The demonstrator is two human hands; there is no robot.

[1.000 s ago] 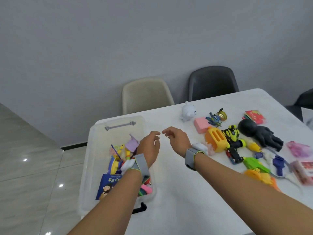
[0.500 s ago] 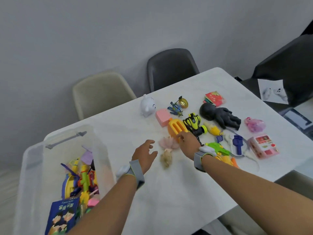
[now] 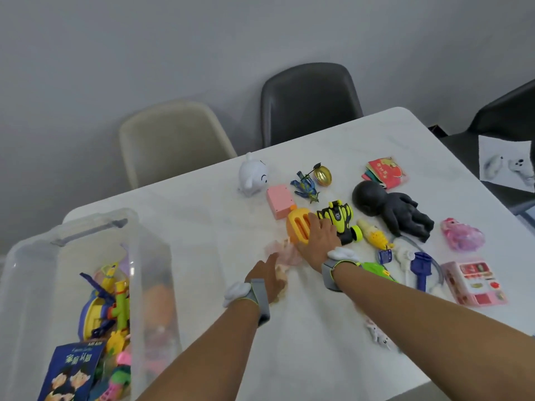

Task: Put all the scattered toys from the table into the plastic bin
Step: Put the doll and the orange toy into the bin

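Clearing: well under way but far from done, judged from how things lie.
Bin (image 3: 31,273): clear plastic, at the bench's (image 3: 202,215) left edge; holds a blue book (image 3: 71,369), a yellow and purple toy, green and pink pieces.
Left hand (image 3: 267,277): fingers spread and fairly straight, lying on a blurred pink doll (image 3: 285,250) near the bench's middle; it grips nothing that I can see.
Right hand (image 3: 318,238): flat, fingers straight, laid on the orange toy (image 3: 296,225), just beside the yellow car (image 3: 337,219); no curl round either.
Far edge: white bear (image 3: 252,176), pink block (image 3: 279,201), blue figure (image 3: 305,186), gold egg (image 3: 322,175).
Right half: black doll (image 3: 390,208), red booklets (image 3: 386,172), corn toy (image 3: 373,234), green gun (image 3: 376,269), blue and white tool set (image 3: 417,263), pink pony (image 3: 461,234), pink machine (image 3: 476,280).
Near edge: small pale figure (image 3: 377,335), partly blurred.
Left to do: more than a dozen toys lie outside the bin.
Next, likely: the orange toy and the pink doll go first.
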